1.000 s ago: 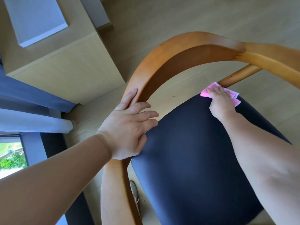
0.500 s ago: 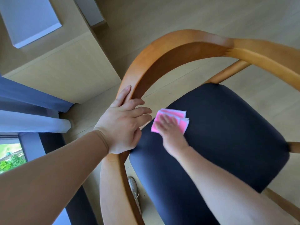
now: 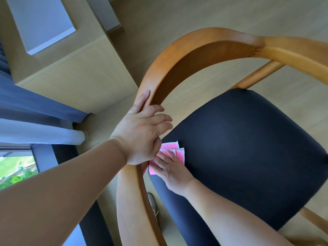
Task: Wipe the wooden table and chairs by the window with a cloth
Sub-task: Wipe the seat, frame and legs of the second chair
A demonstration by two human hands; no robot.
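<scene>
The chair (image 3: pixel 204 55), a curved wooden frame around a dark padded seat (image 3: pixel 245 150), fills the middle and right of the view, standing on a pale wood floor (image 3: pixel 177 15) just right of the window (image 3: pixel 16 166) and its blue curtains (image 3: pixel 26 107). The step in hand looks to be the wiping of this chair's seat, at its left edge where the padding meets the frame. The right hand (image 3: pixel 170 173) lies flat on a folded pink cloth (image 3: pixel 174 151), fingers straight and spread, pressing it onto the seat; the cloth sits at the seat's left rim, just beside the wooden rail, and partly under the left hand. The left hand (image 3: pixel 142 128) rests on that rail, its forefinger laid straight along the top of the wood and the other fingers bent over the inner edge toward the seat, which reads as a steadying hold on the chair rather than a tight grip. The next move probably calls for firm, even pressure as the cloth is drawn across the unwiped padding, and then for refolding or wrapping it to follow the round rail and the slanted spindle at the far right; the left hand would need to shift so the wood beneath it can be reached. A shoe (image 3: pixel 152 201) shows between the rail and the seat, low in the view. A pale cabinet (image 3: pixel 74 71) stands at the far left. No container is in sight.
</scene>
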